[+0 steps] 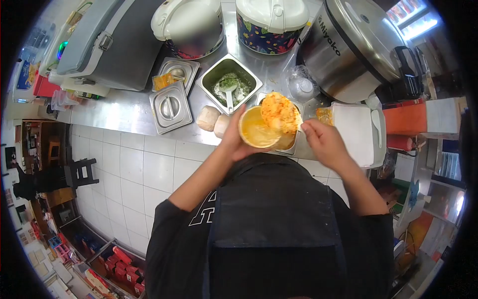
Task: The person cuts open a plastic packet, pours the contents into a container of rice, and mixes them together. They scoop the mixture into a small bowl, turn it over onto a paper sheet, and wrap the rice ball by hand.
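My left hand point(234, 139) grips a small round bowl point(255, 130) with a yellow-orange inside, tilted toward me above the counter edge. My right hand point(323, 142) holds a utensil whose handle is mostly hidden; it carries a heap of orange rice point(280, 112) over the bowl's rim. Under the bowl sits a steel pan point(294, 144), mostly hidden by bowl and hands. I wear a dark apron over a black shirt.
On the steel counter point(114, 112) stand an open pan of green herbs with a white spoon point(229, 82), two lidded steel pans point(170, 105), two rice cookers point(271, 20), a large steel cooker point(348, 47), a white box point(356, 132) and two pale lumps point(207, 118).
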Motion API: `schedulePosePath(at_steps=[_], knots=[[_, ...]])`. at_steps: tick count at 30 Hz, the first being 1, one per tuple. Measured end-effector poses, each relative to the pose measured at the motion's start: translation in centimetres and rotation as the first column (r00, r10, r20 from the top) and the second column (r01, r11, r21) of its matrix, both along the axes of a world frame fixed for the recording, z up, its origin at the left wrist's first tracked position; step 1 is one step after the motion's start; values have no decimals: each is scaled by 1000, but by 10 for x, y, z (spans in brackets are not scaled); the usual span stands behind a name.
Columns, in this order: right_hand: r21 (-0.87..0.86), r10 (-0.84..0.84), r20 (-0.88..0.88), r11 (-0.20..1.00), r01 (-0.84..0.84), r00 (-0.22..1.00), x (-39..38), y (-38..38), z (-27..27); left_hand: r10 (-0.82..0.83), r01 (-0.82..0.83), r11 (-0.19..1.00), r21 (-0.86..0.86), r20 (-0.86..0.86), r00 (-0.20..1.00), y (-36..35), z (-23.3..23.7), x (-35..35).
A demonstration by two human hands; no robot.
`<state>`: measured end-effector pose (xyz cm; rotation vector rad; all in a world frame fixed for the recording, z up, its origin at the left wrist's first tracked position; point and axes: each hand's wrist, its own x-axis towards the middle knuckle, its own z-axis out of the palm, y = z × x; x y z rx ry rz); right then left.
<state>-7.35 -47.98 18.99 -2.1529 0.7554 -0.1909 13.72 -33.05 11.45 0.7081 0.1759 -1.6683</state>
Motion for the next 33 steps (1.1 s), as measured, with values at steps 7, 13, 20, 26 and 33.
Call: schedulePosePath(at_steps=[7,13,20,26,33], knots=[[-695,109,-120,700,-162,987,-12,13,0,78,-74,991,-108,34,996,-35,-19,-20],[-100,-151,-40,984,146,988,-13,16,5,121,-113,990,-86,96,988,-45,-21,-31],[-28,-91,-170,996,87,981,-9,8,-2,127,-106,986,-128,169,977,-39,-18,-26],[-177,19,-325,981,-81,946,14,-3,33,177,-158,982,-100,232,956,-17,-13,-13],[-426,137,-564,796,-429,814,43,-43,23,216,-233,972,34,275,937,42,-30,18]])
